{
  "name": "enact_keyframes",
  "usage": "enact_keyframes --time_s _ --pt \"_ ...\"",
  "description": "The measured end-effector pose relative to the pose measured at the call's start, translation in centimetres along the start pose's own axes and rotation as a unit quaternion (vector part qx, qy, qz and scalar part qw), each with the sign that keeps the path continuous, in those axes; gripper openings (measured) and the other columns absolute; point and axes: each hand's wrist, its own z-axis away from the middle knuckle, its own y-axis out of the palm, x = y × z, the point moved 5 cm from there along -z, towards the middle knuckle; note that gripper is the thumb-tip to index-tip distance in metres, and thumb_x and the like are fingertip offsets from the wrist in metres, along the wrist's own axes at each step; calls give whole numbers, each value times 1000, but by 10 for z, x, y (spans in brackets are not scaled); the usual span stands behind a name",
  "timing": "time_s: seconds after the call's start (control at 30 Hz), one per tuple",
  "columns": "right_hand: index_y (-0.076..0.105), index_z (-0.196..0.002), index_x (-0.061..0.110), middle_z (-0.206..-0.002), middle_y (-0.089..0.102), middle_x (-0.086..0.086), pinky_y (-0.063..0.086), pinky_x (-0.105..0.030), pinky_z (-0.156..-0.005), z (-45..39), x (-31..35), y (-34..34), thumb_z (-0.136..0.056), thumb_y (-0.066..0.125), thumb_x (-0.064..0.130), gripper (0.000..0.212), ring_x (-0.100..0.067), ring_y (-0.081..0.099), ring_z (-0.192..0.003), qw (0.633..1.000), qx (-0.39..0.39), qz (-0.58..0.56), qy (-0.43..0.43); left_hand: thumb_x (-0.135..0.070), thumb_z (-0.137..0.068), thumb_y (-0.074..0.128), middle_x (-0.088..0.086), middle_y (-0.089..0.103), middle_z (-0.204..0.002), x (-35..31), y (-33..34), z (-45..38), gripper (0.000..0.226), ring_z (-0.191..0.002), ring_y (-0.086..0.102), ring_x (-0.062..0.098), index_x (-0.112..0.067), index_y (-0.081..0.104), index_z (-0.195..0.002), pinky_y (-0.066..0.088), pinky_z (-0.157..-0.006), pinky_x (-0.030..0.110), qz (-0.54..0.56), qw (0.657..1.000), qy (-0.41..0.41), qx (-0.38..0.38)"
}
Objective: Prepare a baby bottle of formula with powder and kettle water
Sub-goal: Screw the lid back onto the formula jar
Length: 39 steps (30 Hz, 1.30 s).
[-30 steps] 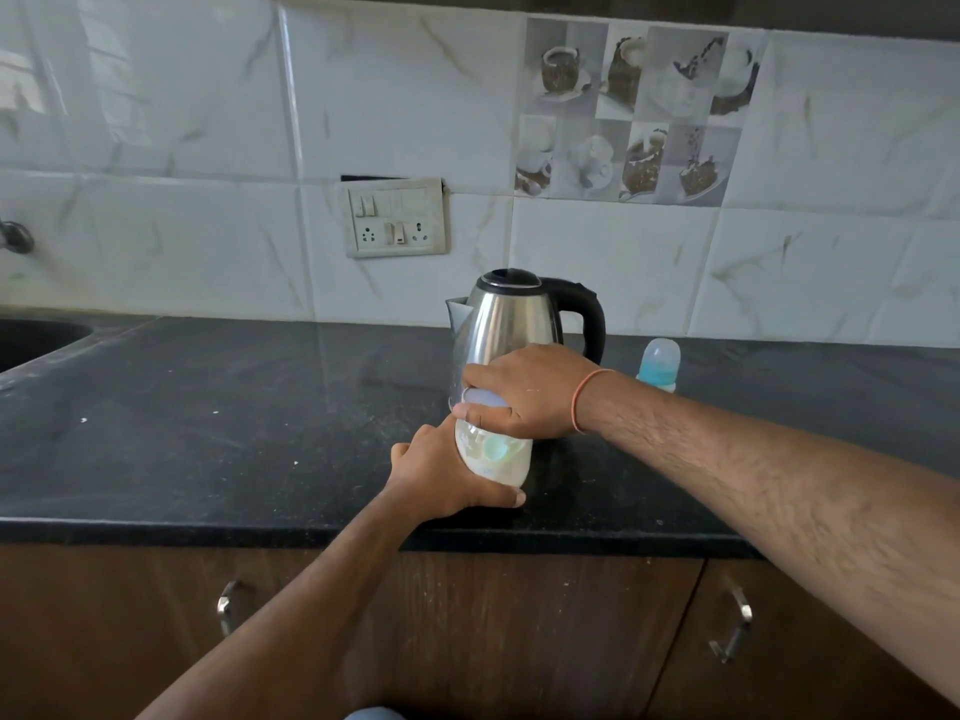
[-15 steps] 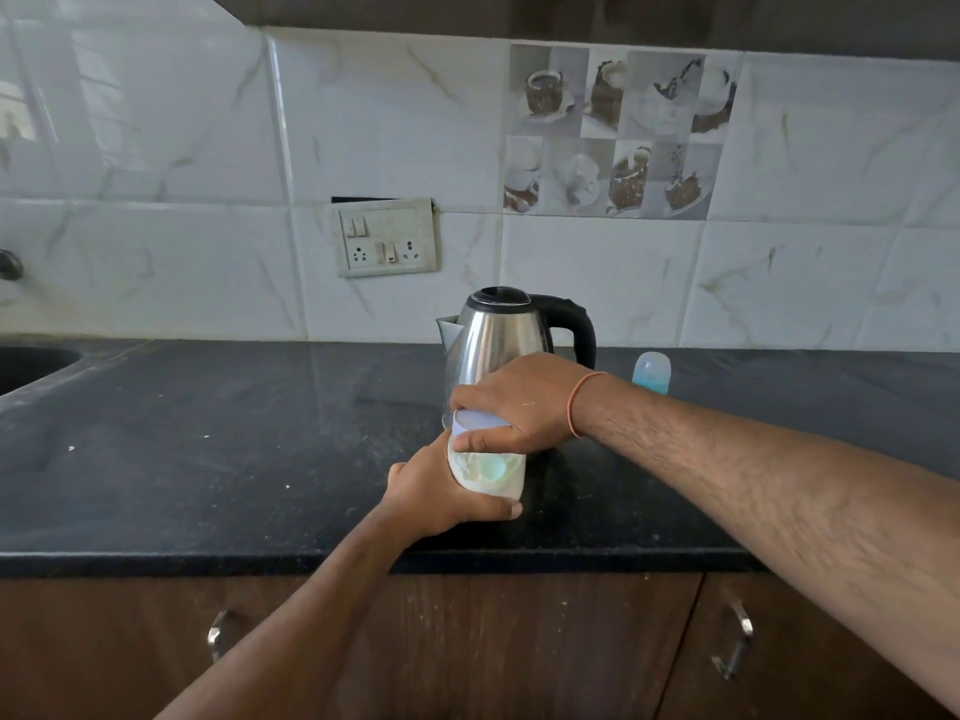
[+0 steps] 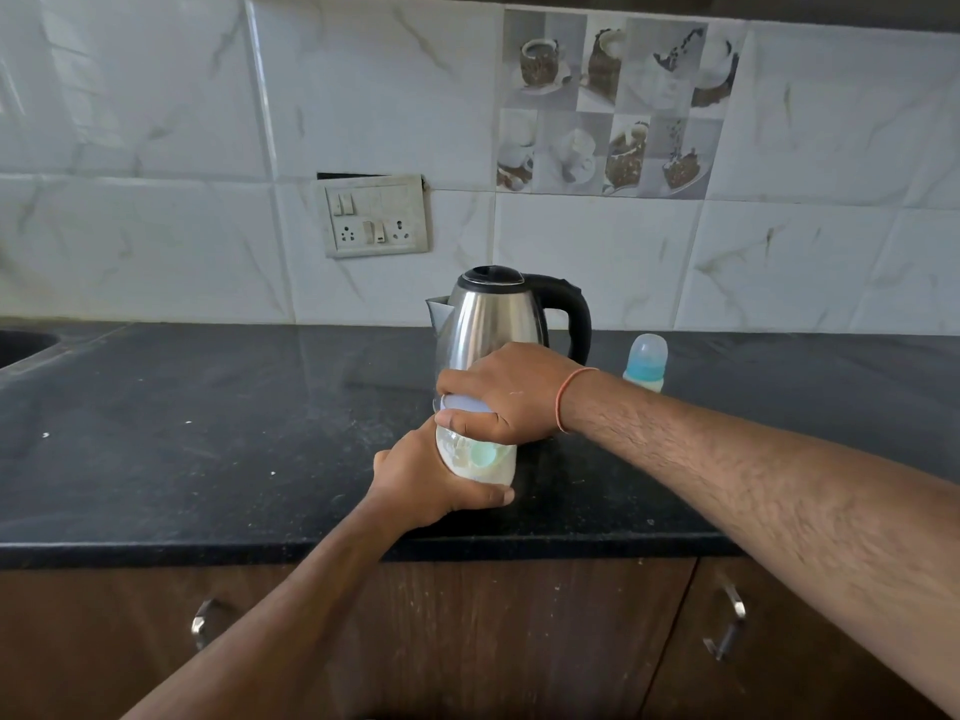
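Black stone countertop under white marble-look wall tiles, with brown cabinet doors below carrying metal handles. On the wall, a switch and socket plate, and a tile printed with cups further right. At far left, edge of a sink.

Near the front edge of the counter, a small translucent white container, held by both hands. Left hand wrapped around its lower body, thumb curled across the front. Right hand closed from above over its pale lavender lid, fingers and thumb curled around the rim; orange thread band on that wrist. Inside the container, a pale green round shape, not clear enough to identify. Whether the container stands on the counter or is lifted slightly, impossible to tell.

Just behind the hands, a stainless steel electric kettle, upright, black lid closed, black handle to the right. Right of the kettle, near the wall, a baby bottle with clear cap and blue collar, upright, partly hidden behind the right forearm.
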Motion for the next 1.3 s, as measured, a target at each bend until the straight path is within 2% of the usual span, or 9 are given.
enact_keyframes --time_s 0.1,0.33,0.5,0.6,0.73,0.8,0.9,1.03,1.3 --pt "56 -121 31 -74 60 6 50 -40 -71 1 1 -1 -92 10 82 75 -16 57 -67 1000 2 -10 8 -83 -34 87 -27 71 -110 3 2 -2 98 -108 65 4 -48 59 -122 46 -113 48 3 1000 -4 6" --pt "58 -122 34 -85 69 1 55 -44 -75 7 3 1 -100 21 78 61 -20 63 -77 997 -2 -57 55 -72 -52 96 -29 69 -109 1 1 -2 84 -108 63 2 -53 53 -121 42 -105 42 -21 1000 9 -10" --pt "55 -138 38 -118 67 1 56 -45 -87 28 9 5 -103 32 79 59 -23 65 -101 981 -48 -144 124 -80 -48 88 -28 69 -107 0 2 -1 84 -112 61 5 -50 55 -119 38 -103 43 -43 999 9 1" --pt "49 -149 35 -140 60 3 53 -39 -90 45 13 15 -102 34 80 67 -16 65 -105 955 -113 -223 158 -78 -46 92 -25 72 -109 4 -3 2 85 -110 65 6 -49 58 -119 47 -103 45 -10 1000 23 2" --pt "53 -147 26 -126 60 8 49 -27 -86 71 14 42 -109 43 63 55 -2 60 -96 890 -209 -337 224 -56 -56 102 -14 77 -114 10 -15 8 82 -106 74 8 -42 62 -126 62 -98 48 54 998 41 15" --pt "56 -145 24 -124 59 10 57 -32 -92 83 11 61 -109 49 59 51 -4 62 -103 849 -243 -371 287 -58 -49 103 -17 74 -118 17 -24 11 100 -110 70 6 -39 55 -135 59 -102 42 64 998 8 -3" --pt "56 -146 22 -136 52 9 55 -42 -108 89 3 77 -108 60 46 46 -12 61 -119 814 -255 -385 353 -50 -49 108 -18 64 -126 34 -37 12 127 -115 64 5 -31 36 -152 54 -105 36 66 997 -30 -18" --pt "45 -155 25 -155 43 2 51 -38 -114 87 -8 80 -102 71 45 63 -19 55 -135 796 -244 -397 387 -44 -58 108 -17 63 -125 55 -57 6 118 -113 63 4 -27 39 -152 52 -98 32 52 996 -55 -36" --pt "30 -164 25 -167 40 1 43 -32 -112 74 -21 87 -84 86 60 105 -21 50 -146 798 -222 -404 389 -48 -67 102 -10 66 -133 87 -92 -11 102 -120 64 16 -28 49 -152 55 -106 41 38 993 -79 -84"
